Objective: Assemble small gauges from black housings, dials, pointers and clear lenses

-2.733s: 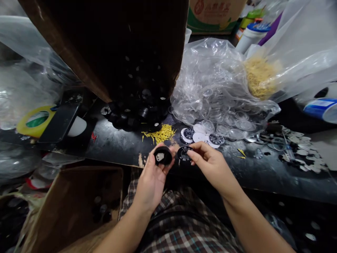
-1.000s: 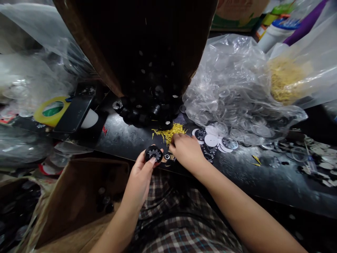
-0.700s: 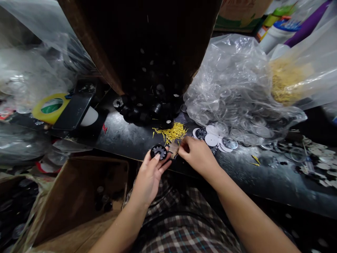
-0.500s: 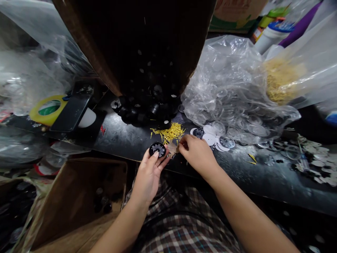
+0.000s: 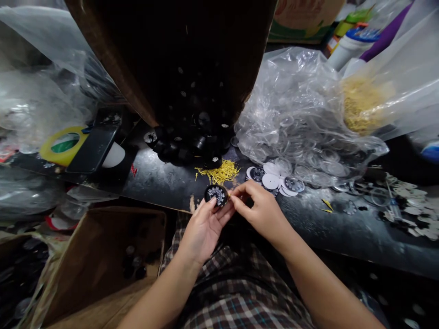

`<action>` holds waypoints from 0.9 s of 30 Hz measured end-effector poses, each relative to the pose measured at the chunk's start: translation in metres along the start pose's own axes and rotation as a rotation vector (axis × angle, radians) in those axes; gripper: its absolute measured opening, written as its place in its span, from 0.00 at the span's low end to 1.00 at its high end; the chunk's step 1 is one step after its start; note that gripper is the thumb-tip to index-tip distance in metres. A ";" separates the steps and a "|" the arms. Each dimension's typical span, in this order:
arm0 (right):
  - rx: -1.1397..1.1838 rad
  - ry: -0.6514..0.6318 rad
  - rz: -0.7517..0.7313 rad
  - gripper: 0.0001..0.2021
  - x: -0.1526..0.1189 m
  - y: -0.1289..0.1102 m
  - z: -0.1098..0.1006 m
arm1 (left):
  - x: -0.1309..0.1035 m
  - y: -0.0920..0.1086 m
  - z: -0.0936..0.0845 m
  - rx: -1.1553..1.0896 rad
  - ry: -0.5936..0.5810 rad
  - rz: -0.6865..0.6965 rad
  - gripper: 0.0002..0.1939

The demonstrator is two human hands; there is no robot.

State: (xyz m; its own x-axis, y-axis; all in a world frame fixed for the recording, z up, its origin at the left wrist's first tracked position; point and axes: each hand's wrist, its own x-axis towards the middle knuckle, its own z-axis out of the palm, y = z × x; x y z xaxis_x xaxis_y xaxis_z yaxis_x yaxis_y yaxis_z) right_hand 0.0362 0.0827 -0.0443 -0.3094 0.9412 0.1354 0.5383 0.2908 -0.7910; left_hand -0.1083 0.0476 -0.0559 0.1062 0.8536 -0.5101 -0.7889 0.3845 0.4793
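Observation:
A round black dial with white markings (image 5: 216,195) faces up in my left hand (image 5: 205,227), held between the thumb and fingers. Right beside it, my right hand (image 5: 258,206) pinches a tiny yellow piece (image 5: 229,195) between thumb and forefinger, close to the dial's right edge. Just beyond the hands lies a pile of yellow pointers (image 5: 220,172) on the black table (image 5: 154,180). White and black printed discs (image 5: 270,181) are spread to the right of that pile.
A large box (image 5: 116,68) with black round housings (image 5: 199,141) opens toward me. Clear covers spill from a plastic bag (image 5: 291,114) at right. Yellow tape (image 5: 51,148) and a phone (image 5: 92,148) lie left, above an open carton (image 5: 85,260).
My left hand has moved slightly right with the dial. My right hand's fingertips have come up to the dial, and the yellow piece now shows between them.

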 end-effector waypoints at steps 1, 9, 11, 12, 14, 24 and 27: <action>-0.006 0.007 -0.002 0.02 -0.003 0.000 -0.002 | 0.000 -0.002 0.001 0.020 0.001 0.035 0.09; -0.063 0.005 0.050 0.06 -0.012 -0.012 -0.011 | -0.014 -0.012 0.005 0.222 -0.025 0.258 0.10; 0.035 0.002 0.060 0.06 -0.013 -0.015 -0.015 | -0.013 -0.008 0.006 0.213 -0.032 0.284 0.13; 0.095 -0.001 0.068 0.06 -0.014 -0.017 -0.017 | -0.012 -0.006 0.006 0.209 -0.020 0.305 0.15; 0.184 -0.009 0.083 0.06 -0.015 -0.019 -0.019 | -0.008 -0.003 0.008 0.222 0.012 0.334 0.18; 0.018 -0.017 0.050 0.05 -0.020 -0.024 -0.019 | -0.004 -0.017 0.009 0.482 -0.148 0.272 0.13; -0.024 -0.012 0.056 0.06 -0.022 -0.024 -0.019 | -0.006 -0.014 0.010 0.548 -0.167 0.305 0.12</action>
State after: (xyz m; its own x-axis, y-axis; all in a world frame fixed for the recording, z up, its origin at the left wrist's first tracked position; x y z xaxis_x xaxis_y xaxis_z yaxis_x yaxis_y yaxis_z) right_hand 0.0447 0.0584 -0.0164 -0.2869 0.9543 0.0840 0.5740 0.2414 -0.7825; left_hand -0.0917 0.0404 -0.0520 0.0542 0.9790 -0.1966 -0.3799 0.2023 0.9026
